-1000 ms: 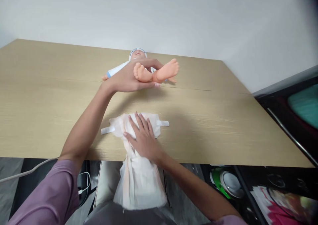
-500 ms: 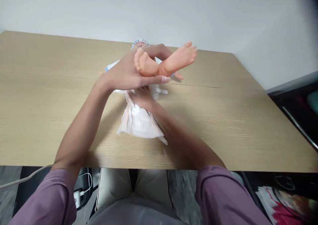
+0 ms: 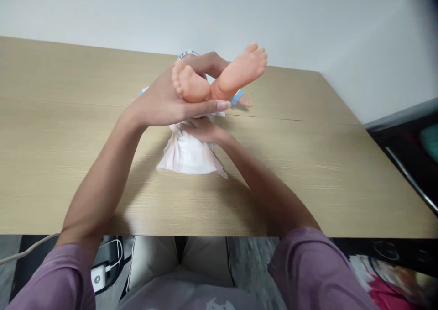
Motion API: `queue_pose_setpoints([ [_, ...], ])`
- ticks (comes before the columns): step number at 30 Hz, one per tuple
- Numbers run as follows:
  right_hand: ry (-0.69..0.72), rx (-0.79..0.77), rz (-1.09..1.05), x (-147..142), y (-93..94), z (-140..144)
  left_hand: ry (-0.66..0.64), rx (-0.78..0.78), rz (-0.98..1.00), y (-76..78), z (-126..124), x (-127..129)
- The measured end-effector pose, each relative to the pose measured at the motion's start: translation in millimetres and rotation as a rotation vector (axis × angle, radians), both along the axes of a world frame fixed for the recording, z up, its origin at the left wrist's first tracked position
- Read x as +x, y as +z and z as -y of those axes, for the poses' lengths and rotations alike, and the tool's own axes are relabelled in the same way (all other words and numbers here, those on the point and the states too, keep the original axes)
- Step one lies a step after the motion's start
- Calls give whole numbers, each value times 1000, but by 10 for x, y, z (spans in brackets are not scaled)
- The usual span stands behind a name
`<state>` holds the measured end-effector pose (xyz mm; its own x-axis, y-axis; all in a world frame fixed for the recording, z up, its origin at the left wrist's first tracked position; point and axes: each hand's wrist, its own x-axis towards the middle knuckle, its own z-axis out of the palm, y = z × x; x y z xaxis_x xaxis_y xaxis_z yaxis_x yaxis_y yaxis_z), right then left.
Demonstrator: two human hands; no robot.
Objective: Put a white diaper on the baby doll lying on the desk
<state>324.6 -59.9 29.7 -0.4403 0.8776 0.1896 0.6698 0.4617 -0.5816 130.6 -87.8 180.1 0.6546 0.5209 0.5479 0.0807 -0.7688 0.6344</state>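
Note:
A baby doll lies on its back, its head by the far table edge and its bare feet (image 3: 242,68) raised toward me. My left hand (image 3: 164,95) is wrapped around the doll's ankles, thumb across the near side. Below the raised legs, my right hand (image 3: 203,129) grips a white diaper (image 3: 190,155), its fingertips partly hidden under the doll and my left hand. The diaper's near end spreads out on the table toward me. One doll hand (image 3: 244,101) with a blue cuff shows on the right. My left hand covers most of the doll's body and face.
The wooden table (image 3: 325,177) runs back to a pale wall (image 3: 137,18). At right stands a dark object with a metal bar (image 3: 410,177). Below the front edge are a white charger (image 3: 98,278), a cable (image 3: 30,251) and colourful packaging (image 3: 386,287).
The diaper and my right hand have slid farther under the doll, away from me. My left hand still holds up the doll's legs, shifted slightly left and up in view.

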Motion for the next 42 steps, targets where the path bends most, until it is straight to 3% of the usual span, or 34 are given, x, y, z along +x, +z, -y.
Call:
queue_pose_setpoints([
  [3, -6, 9, -2, 323, 40, 455, 41, -10, -6, -97, 62, -2],
  [5, -138, 110, -45, 494, 88, 817, 90, -28, -45, -208, 119, -13],
  [8, -325, 337, -144, 552, 172, 1217, 126, -21, -69, -412, 220, -21],
  [10, -284, 417, -205, 480, 222, 1324, 115, 22, -74, -535, 296, -17],
  [14, -37, 450, -277, 367, 286, 1288, 52, 133, -66, -686, 447, -69],
  [18, 79, 513, -237, 581, 267, 1237, 67, 200, -169, -784, 502, -366],
  [24, 193, 537, -66, 1057, -96, 1202, 32, 391, -432, -1119, 362, -975],
  [28, 173, 475, 17, 1140, -325, 1171, 16, 430, -517, -1312, 354, -1078],
  [34, 144, 358, 122, 1106, -302, 1236, 35, 301, -634, -1310, 432, -1033],
  [42, 215, 213, 2, 1211, -58, 1262, 33, 194, -648, -1222, 468, -992],
])
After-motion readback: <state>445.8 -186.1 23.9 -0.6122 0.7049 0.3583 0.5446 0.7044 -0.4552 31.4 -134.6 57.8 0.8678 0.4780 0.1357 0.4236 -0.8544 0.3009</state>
